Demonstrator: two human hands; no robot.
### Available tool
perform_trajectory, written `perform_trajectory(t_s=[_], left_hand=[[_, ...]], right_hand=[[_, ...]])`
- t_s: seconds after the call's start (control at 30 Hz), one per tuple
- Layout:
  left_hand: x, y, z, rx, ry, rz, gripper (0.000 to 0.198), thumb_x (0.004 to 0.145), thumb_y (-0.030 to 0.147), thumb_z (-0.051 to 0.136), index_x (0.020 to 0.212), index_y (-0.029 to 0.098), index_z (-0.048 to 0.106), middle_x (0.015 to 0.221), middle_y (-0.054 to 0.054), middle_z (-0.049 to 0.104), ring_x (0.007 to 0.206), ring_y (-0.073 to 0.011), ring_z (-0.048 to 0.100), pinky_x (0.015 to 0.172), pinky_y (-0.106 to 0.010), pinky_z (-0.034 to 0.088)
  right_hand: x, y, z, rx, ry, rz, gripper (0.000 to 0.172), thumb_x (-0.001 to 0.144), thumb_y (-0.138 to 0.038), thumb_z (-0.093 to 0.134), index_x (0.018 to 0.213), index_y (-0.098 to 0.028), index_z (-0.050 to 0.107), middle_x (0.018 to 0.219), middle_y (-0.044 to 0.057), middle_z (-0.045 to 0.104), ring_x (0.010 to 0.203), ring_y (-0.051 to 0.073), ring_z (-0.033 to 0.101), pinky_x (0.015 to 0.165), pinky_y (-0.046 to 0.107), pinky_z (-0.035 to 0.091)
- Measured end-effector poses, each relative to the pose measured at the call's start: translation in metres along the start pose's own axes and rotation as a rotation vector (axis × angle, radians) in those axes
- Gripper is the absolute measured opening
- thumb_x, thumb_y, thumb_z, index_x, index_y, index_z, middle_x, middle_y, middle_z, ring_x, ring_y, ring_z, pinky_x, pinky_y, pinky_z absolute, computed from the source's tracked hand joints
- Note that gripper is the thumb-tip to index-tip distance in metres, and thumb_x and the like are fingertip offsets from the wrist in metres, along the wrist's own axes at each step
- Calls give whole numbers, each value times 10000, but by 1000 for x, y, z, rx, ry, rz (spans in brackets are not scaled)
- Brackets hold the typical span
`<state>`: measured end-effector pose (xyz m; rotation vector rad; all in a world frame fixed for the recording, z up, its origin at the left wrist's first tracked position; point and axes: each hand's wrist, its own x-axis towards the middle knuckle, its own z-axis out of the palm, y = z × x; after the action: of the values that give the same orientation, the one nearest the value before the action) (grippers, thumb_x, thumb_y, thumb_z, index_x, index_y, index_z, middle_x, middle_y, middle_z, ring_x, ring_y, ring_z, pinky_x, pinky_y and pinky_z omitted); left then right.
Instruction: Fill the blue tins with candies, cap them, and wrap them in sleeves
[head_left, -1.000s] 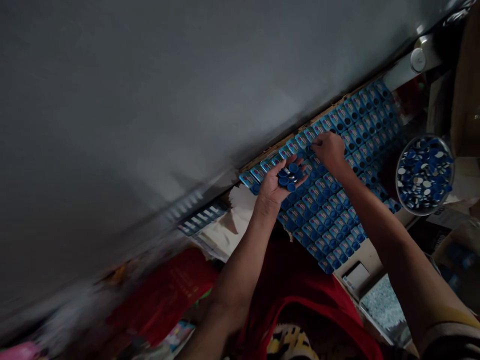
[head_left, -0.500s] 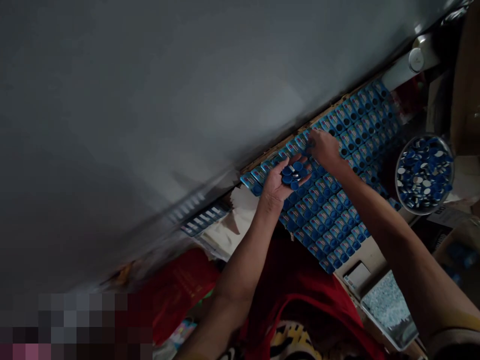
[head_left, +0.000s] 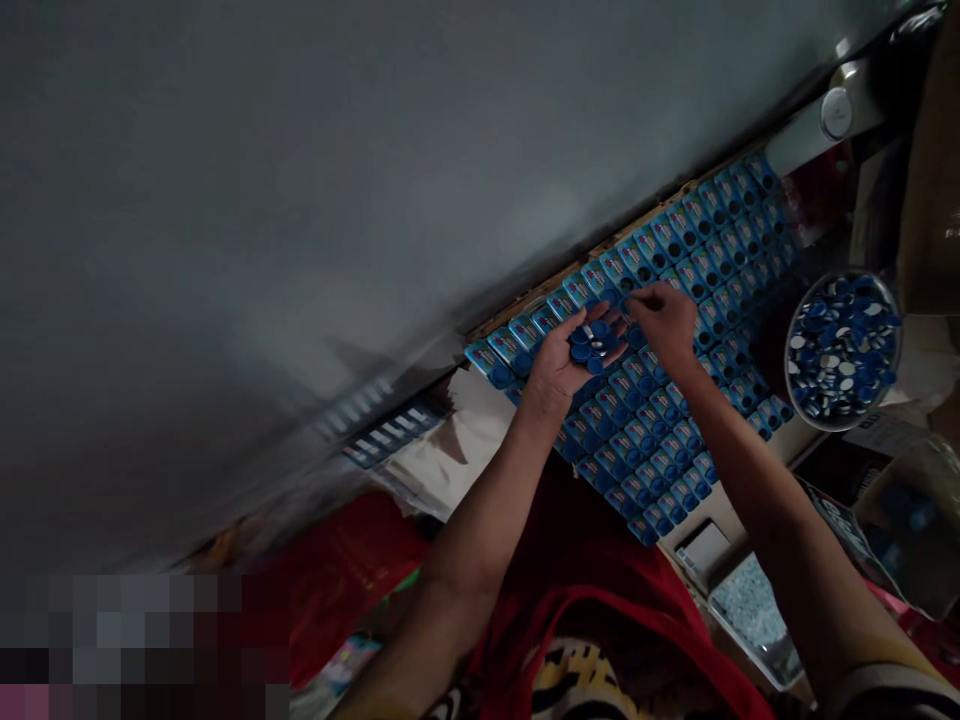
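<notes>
1. Left hand (head_left: 568, 364): palm up, cupped, fingers spread apart; a loose heap of small round blue discs with some silvery faces (head_left: 594, 346) lies on palm and fingers.
2. Right hand (head_left: 664, 318): palm down, thumb and fingers bent toward one another, just beside the left fingertips. Cannot tell whether the tips meet or grip a disc.
3. Below both hands: slanting rows of small rectangular blue printed cards (head_left: 660, 406). Round spots on them look dark toward the far right end, blue toward the left and near rows.
4. Right of the rows: a round, shiny-rimmed bowl (head_left: 832, 428), filled with more blue and silvery-white discs (head_left: 844, 345).
5. Far right corner of the rows: a pale cylindrical container (head_left: 801, 142), lying tilted.
6. Beyond the rows: a plain grey wall (head_left: 300, 200).
</notes>
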<state>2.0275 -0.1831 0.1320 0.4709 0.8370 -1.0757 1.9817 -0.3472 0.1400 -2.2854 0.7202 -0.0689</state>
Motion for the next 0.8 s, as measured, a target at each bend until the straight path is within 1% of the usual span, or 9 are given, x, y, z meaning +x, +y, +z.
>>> perform_trajectory(t_s=[0.07, 0.23, 0.3, 0.37, 0.43, 0.53, 0.6, 0.67, 0.8], left_hand=[[1, 6, 0, 9, -36, 24, 309, 1111, 336, 522, 1198, 170, 769, 1194, -105, 853, 1241, -272, 789, 1203, -561, 561], [9, 18, -4, 16, -69, 70, 324, 1115, 360, 516, 1217, 179, 765, 1230, -101, 846, 1304, -290, 762, 1223, -582, 543], [12, 19, -5, 16, -92, 85, 330, 1110, 381, 536, 1234, 185, 771, 1235, -102, 842, 1319, -299, 754, 1230, -584, 538], [15, 19, -4, 17, -112, 104, 334, 1106, 403, 555, 1249, 198, 777, 1248, -99, 838, 1331, -304, 748, 1231, -581, 539], [15, 17, -1, 18, -113, 125, 333, 1103, 416, 568, 1269, 218, 778, 1258, -94, 836, 1335, -305, 747, 1225, -582, 547], [14, 13, 3, 0, -90, 152, 334, 1109, 407, 556, 1281, 218, 771, 1251, -99, 837, 1326, -299, 752, 1212, -578, 562], [14, 10, 3, -24, -81, 173, 341, 1123, 384, 521, 1274, 206, 769, 1238, -104, 839, 1319, -287, 756, 1203, -560, 573], [15, 8, 2, -45, -79, 207, 349, 1133, 372, 493, 1269, 211, 772, 1235, -100, 840, 1313, -274, 759, 1187, -538, 589], [19, 2, 3, -71, -88, 266, 374, 1152, 362, 445, 1177, 225, 792, 1246, -82, 837, 1310, -252, 759, 1129, -463, 630]], right_hand=[[26, 3, -3, -138, 14, -26, 115, 875, -180, 683, 870, -229, 786, 916, 41, 778, 936, 248, 730, 909, 390, 569], [80, 3, 2, -396, -170, -70, 138, 801, -89, 743, 803, -227, 728, 873, 60, 731, 1021, 293, 706, 913, 420, 570], [94, -1, 4, -483, -228, -66, 186, 750, -107, 844, 798, -235, 718, 870, 53, 719, 1027, 310, 704, 906, 439, 580], [104, -7, 5, -583, -285, -55, 301, 658, -129, 953, 795, -238, 708, 890, 47, 718, 1013, 327, 709, 890, 461, 590], [108, -12, 4, -628, -304, -57, 370, 612, -138, 996, 826, -240, 712, 908, 40, 721, 1003, 331, 709, 883, 470, 590], [98, -16, 1, -563, -238, -101, 288, 722, -144, 928, 903, -243, 728, 916, 37, 727, 1015, 311, 698, 917, 460, 574], [78, -16, -2, -466, -175, -108, 165, 829, -176, 843, 927, -237, 725, 931, 43, 731, 1001, 288, 697, 931, 440, 563], [49, -14, -6, -293, -109, -93, 62, 924, -264, 768, 934, -238, 713, 918, 36, 728, 939, 249, 689, 903, 400, 558], [-20, -12, -7, 151, -51, -64, 204, 995, -436, 681, 901, -255, 677, 826, 1, 706, 772, 187, 637, 783, 338, 540]])
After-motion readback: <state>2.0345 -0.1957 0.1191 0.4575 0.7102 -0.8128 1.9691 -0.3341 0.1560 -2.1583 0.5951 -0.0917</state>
